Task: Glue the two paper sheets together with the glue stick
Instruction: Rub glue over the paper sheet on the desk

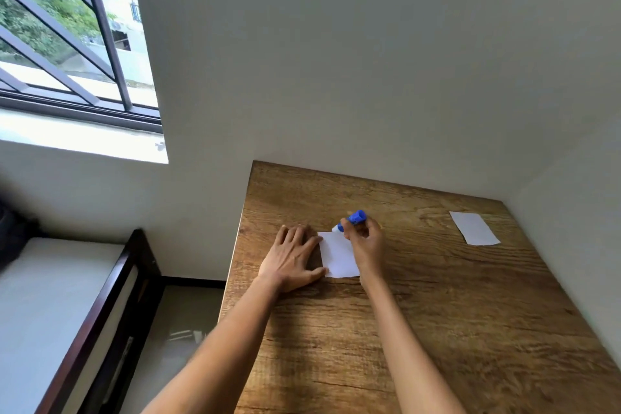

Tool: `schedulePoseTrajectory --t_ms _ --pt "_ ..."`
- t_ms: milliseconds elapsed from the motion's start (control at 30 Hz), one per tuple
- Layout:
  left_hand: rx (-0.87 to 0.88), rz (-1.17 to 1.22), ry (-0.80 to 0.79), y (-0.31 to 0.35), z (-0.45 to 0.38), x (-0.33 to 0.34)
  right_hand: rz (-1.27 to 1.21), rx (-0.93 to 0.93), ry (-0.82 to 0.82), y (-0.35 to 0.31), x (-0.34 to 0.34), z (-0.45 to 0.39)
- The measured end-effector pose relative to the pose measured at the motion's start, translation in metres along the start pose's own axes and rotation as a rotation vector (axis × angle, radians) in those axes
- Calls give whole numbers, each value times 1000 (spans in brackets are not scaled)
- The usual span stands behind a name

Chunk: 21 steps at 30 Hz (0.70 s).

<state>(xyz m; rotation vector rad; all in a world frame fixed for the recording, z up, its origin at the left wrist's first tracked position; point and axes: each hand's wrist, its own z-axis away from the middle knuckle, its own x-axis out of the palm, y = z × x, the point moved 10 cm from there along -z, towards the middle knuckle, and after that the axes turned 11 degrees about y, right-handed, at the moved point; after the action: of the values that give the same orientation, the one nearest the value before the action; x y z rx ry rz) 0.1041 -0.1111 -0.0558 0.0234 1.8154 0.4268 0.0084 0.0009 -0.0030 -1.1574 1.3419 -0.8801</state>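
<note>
As right hand (364,242) grips, glue stick (351,220) tilted, tip down-left

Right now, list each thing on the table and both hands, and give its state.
Glue stick: uncapped, tilted, white tip at the near sheet's far left corner.
Near sheet: flat on the table, pinned at its left edge.
Far sheet: flat, untouched, apart at the far right.
Left hand: spread flat, fingers on the near sheet's edge.
Right hand: closed round the glue stick.
Table: wooden.

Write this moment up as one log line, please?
step: applying glue | right hand: holds glue stick, tip at near sheet far edge | left hand: flat, steadying sheet | second sheet: apart, far right on table
</note>
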Motion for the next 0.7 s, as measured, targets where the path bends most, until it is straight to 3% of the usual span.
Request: schedulePoseTrajectory --t_ms 267,433,700 --pt "9 -12 57 -2 -2 1 205 -110 -118 -15 38 -6" --pt "12 -13 49 -2 -3 0 249 -124 -64 -18 32 -11" --pt "6 -16 29 -2 -3 2 340 -154 -129 -18 42 -14"
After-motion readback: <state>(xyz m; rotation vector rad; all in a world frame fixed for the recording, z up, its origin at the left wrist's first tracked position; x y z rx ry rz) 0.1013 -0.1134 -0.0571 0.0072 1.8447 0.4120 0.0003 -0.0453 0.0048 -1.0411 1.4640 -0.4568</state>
